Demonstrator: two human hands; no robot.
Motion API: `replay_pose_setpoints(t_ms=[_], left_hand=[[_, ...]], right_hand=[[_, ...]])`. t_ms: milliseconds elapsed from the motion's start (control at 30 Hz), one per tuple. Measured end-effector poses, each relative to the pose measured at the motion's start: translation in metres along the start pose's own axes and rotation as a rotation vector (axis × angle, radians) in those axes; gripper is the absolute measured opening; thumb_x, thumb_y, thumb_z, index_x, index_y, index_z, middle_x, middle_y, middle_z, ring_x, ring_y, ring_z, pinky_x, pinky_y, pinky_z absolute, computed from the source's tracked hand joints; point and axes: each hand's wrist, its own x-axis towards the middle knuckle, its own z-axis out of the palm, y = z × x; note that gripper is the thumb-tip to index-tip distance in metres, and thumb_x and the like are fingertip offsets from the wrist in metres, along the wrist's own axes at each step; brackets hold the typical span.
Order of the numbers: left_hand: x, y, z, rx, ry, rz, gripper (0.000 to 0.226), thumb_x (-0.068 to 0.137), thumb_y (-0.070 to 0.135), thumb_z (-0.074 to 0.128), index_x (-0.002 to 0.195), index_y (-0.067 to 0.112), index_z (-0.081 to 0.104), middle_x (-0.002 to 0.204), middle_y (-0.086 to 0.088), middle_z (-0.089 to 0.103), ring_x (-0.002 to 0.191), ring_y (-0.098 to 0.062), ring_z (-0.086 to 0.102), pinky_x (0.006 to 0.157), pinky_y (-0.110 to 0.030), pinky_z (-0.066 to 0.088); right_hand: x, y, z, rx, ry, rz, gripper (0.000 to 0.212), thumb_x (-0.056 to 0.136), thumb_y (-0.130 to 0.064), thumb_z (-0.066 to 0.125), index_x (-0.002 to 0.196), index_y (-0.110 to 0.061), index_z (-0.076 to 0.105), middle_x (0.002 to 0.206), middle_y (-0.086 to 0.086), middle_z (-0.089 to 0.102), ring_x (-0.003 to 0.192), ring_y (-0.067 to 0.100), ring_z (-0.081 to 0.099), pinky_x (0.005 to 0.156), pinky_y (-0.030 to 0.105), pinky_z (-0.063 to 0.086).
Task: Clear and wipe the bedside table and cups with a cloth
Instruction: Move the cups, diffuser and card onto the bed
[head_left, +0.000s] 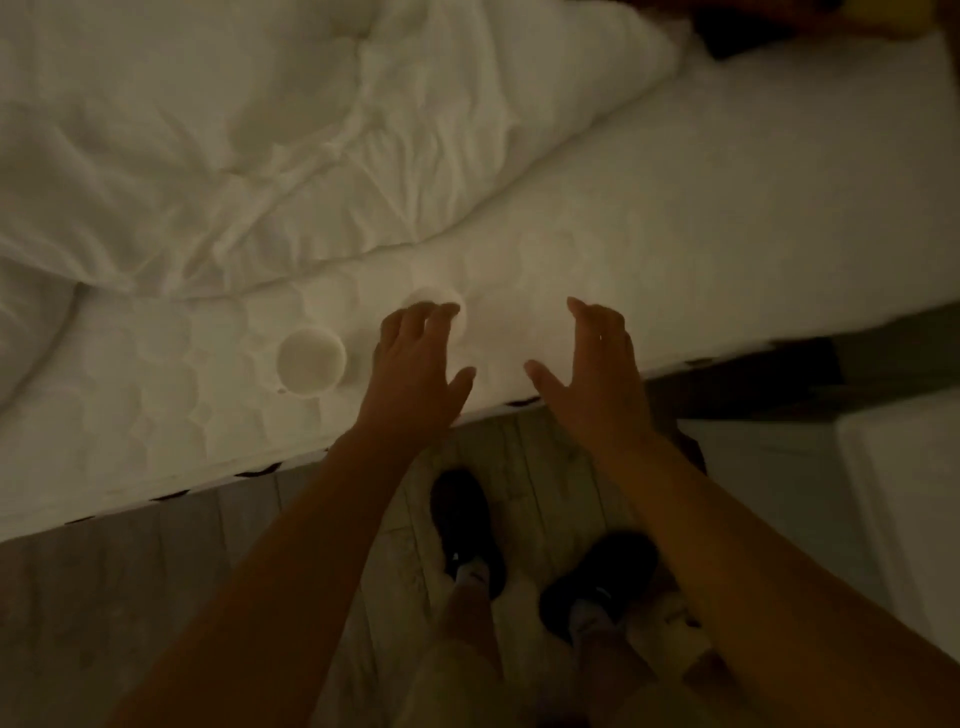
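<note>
Duvet (208, 130): white, rumpled, heaped on the far left of the bed. Mattress (675, 208): white, quilted, bare along its near edge, carrying both cups. First cup (310, 362): pale, upright, mouth up, on the mattress near its edge, untouched. Second cup (436, 297): pale, just right of the first and a little farther in, mostly covered by fingers. Left hand (415, 364): over the second cup, fingertips bent down onto its rim, thumb splayed well clear; the blur does not show whether it grips the cup or only touches it. Right hand (597, 374): above the mattress edge, right of the cup and apart from it, fingers spread and nearly straight, holding nothing. Floor (130, 597): wood planks, near side, with dark shoes (467, 525) on it. White unit (893, 493): far right, probably the bedside tabletop; only a corner shows. Cloth: not in view. Step in hand, as judged: clearing, with the cups parked on the bed. Next move calls for a steady cup on the soft mattress, then fetching the cloth and turning right to the tabletop.
</note>
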Motion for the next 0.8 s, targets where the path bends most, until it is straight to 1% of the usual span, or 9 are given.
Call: replay_pose_setpoints(t_ms=[100,233,333,433,500,567,633,700,800], left_hand=[[0.015,0.06,0.023,0.004,-0.063,0.105,0.065,0.084,0.033,0.068,0.141,0.015,0.04,0.142,-0.01,0.044,0.134,-0.031,0.032,0.108,-0.048,0.036],[0.03,0.146,0.065,0.009,-0.138,0.268,0.066,0.084,0.03,0.068,0.141,0.015,0.039,0.141,-0.009,0.044,0.132,-0.029,0.034,0.106,-0.044,0.038],[0.032,0.215,0.102,0.011,-0.236,0.396,0.065,0.084,0.026,0.069,0.14,0.013,0.04,0.14,-0.011,0.043,0.127,-0.032,0.039,0.101,-0.048,0.043],[0.026,0.282,0.138,0.031,-0.32,0.508,0.062,0.084,0.026,0.068,0.138,0.011,0.042,0.137,-0.015,0.042,0.121,-0.036,0.042,0.096,-0.053,0.045],[0.022,0.317,0.159,0.054,-0.356,0.556,0.064,0.085,0.029,0.067,0.141,0.012,0.041,0.139,-0.016,0.042,0.124,-0.036,0.04,0.1,-0.053,0.041],[0.012,0.362,0.186,0.081,-0.401,0.64,0.063,0.086,0.029,0.066,0.142,0.013,0.04,0.141,-0.014,0.042,0.127,-0.034,0.039,0.101,-0.048,0.038],[0.0,0.402,0.209,0.061,-0.453,0.726,0.062,0.085,0.027,0.066,0.14,0.013,0.041,0.14,-0.012,0.044,0.127,-0.031,0.041,0.103,-0.044,0.039],[-0.01,0.434,0.23,0.071,-0.482,0.802,0.062,0.085,0.027,0.067,0.14,0.012,0.041,0.141,-0.011,0.042,0.128,-0.029,0.04,0.104,-0.045,0.041],[-0.032,0.486,0.265,0.111,-0.493,0.928,0.062,0.085,0.028,0.068,0.139,0.012,0.042,0.14,-0.012,0.042,0.126,-0.03,0.04,0.1,-0.045,0.042]], right_hand=[[-0.013,0.045,-0.034,0.041,0.072,0.078,0.074,0.09,-0.044,0.062,0.15,-0.019,0.027,0.152,0.009,0.032,0.137,0.026,0.037,0.105,0.042,0.045],[-0.036,0.117,-0.08,0.053,0.197,0.198,0.07,0.09,-0.037,0.065,0.148,-0.014,0.034,0.147,0.01,0.039,0.135,0.027,0.04,0.106,0.043,0.044],[-0.065,0.177,-0.115,0.051,0.287,0.32,0.068,0.092,-0.039,0.061,0.148,-0.011,0.033,0.146,0.012,0.04,0.133,0.029,0.04,0.105,0.042,0.043],[-0.104,0.234,-0.148,0.08,0.352,0.449,0.068,0.092,-0.038,0.062,0.148,-0.013,0.034,0.148,0.011,0.037,0.133,0.028,0.04,0.105,0.043,0.043],[-0.126,0.261,-0.164,0.087,0.39,0.502,0.069,0.09,-0.038,0.064,0.148,-0.014,0.034,0.149,0.011,0.035,0.133,0.027,0.04,0.103,0.041,0.045],[-0.157,0.297,-0.185,0.09,0.445,0.566,0.069,0.09,-0.039,0.063,0.148,-0.013,0.034,0.148,0.011,0.036,0.131,0.027,0.041,0.1,0.041,0.047],[-0.186,0.327,-0.2,0.093,0.507,0.624,0.068,0.09,-0.038,0.064,0.146,-0.011,0.037,0.145,0.013,0.039,0.129,0.029,0.044,0.096,0.044,0.05],[-0.211,0.352,-0.209,0.095,0.554,0.691,0.067,0.09,-0.037,0.064,0.145,-0.009,0.038,0.142,0.014,0.041,0.128,0.03,0.045,0.095,0.045,0.05],[-0.252,0.391,-0.222,0.088,0.634,0.792,0.067,0.089,-0.036,0.065,0.144,-0.007,0.04,0.14,0.016,0.043,0.126,0.032,0.046,0.096,0.044,0.05]])
